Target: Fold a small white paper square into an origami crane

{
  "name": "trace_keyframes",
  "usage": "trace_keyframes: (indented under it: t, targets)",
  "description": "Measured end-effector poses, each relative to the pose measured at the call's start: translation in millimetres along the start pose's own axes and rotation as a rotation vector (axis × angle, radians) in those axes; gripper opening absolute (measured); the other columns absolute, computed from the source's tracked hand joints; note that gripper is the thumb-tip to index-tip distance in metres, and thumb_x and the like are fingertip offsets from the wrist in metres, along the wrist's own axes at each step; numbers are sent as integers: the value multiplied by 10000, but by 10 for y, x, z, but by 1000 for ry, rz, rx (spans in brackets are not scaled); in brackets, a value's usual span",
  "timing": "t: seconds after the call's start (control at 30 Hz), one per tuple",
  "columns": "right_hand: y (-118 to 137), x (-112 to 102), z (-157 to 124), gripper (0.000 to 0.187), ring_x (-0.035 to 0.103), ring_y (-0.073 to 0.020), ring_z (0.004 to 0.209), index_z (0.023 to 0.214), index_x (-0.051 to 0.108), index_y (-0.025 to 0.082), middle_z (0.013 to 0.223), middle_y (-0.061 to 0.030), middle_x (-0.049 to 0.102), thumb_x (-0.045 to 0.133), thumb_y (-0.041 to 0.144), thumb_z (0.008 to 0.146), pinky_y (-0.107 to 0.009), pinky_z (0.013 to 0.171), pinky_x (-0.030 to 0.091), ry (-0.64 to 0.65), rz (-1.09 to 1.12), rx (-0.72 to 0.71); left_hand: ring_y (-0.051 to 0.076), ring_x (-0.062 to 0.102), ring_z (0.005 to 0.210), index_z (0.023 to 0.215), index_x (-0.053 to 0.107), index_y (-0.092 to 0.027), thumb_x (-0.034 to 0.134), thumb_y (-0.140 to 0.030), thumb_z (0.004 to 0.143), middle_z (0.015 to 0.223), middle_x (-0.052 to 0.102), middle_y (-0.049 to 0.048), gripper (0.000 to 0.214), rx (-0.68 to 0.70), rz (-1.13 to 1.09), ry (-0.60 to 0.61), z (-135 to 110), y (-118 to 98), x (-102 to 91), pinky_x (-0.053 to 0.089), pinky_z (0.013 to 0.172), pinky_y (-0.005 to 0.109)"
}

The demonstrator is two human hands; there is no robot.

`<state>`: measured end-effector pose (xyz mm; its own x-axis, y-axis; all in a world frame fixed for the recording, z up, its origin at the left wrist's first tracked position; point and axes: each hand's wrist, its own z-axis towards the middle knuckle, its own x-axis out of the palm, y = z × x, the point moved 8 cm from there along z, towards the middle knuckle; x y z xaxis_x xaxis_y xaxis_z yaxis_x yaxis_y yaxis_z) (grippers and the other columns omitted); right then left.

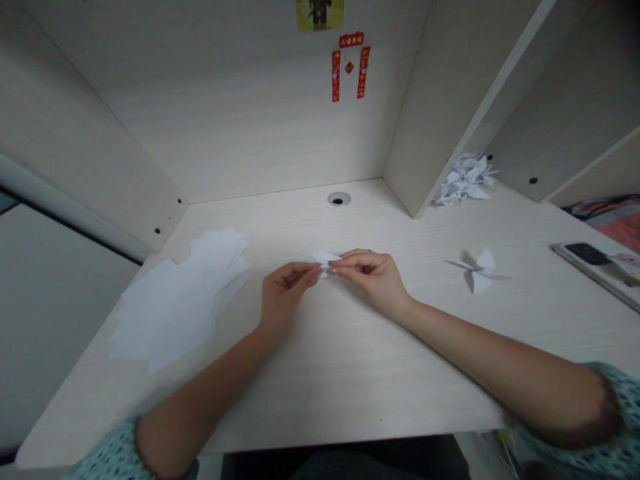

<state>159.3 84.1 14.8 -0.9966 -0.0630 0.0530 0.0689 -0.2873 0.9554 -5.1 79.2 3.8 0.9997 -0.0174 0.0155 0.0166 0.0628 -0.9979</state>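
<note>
Between my two hands, over the middle of the desk, is a small folded piece of white paper. My left hand pinches its left side between thumb and fingers. On the right side, my right hand grips it the same way, with the fingertips of both hands almost meeting. Fingers cover much of the paper, so its exact folds are hard to see. To the right of my right hand, a finished-looking folded paper pinwheel rests on the desk with its points spread.
A loose pile of white paper sheets lies on the left of the desk. At the back right, a heap of folded paper pieces sits behind an upright panel. A phone lies at the right edge. A cable hole is at the back.
</note>
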Motion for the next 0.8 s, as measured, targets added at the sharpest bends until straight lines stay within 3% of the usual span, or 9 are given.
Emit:
trace_keyframes:
  t: [0.37, 0.8]
  targets:
    - [-242, 18, -30, 152, 674, -155, 721, 760, 754, 268, 793, -19, 750, 784, 290, 614, -314, 736, 519, -19, 167, 247, 139, 665, 748, 800, 717, -179, 737, -313, 678, 792, 731, 23, 182, 24, 1, -42, 1, -62, -34, 531, 751, 268]
    - [-240, 38, -19, 169, 667, -136, 685, 744, 750, 240, 761, -17, 746, 801, 252, 583, -304, 737, 524, -20, 273, 274, 169, 678, 790, 791, 700, -177, 719, -311, 699, 829, 732, 36, 164, 100, 42, -32, -30, -119, -27, 538, 785, 297]
